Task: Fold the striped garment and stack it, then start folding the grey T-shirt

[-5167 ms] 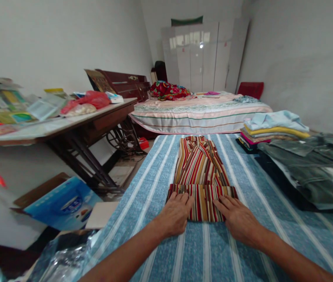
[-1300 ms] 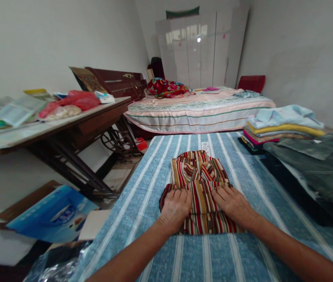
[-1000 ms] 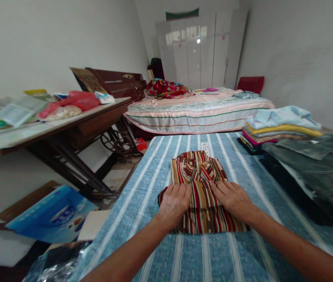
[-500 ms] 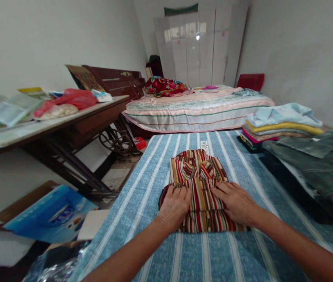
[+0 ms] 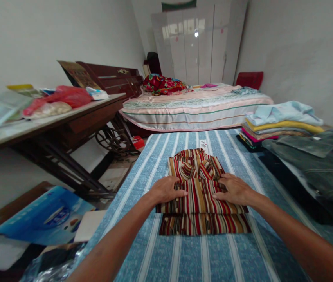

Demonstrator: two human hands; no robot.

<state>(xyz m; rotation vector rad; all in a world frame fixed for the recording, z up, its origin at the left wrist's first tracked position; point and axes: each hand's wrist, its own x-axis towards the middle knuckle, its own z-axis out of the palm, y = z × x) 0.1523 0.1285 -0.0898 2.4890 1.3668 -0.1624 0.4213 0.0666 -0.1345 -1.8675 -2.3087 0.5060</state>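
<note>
A striped top (image 5: 200,196) in red, gold, black and cream lies on the blue bedspread (image 5: 131,203), its lower part folded over in layers. My left hand (image 5: 166,188) is at the left side of the fold, fingers over its far edge and thumb on the cloth. On the right side, my right hand (image 5: 233,188) grips the same fold in a similar way, thumb pointing inward. The fingertips of both hands are partly hidden by the cloth. Beyond them, the gathered chest part of the top lies flat.
To the right are a stack of folded clothes (image 5: 283,121) and a grey-green denim garment (image 5: 315,168). A sewing machine table (image 5: 96,111) with a red plastic bag (image 5: 72,96) stands at left, a blue box (image 5: 49,215) below. Another bed (image 5: 195,113) is behind.
Both hands have shifted from pressing on the folded part to its far edge, thumbs now spread inward. The fold's sides and the bottom layer show wider and flatter.
</note>
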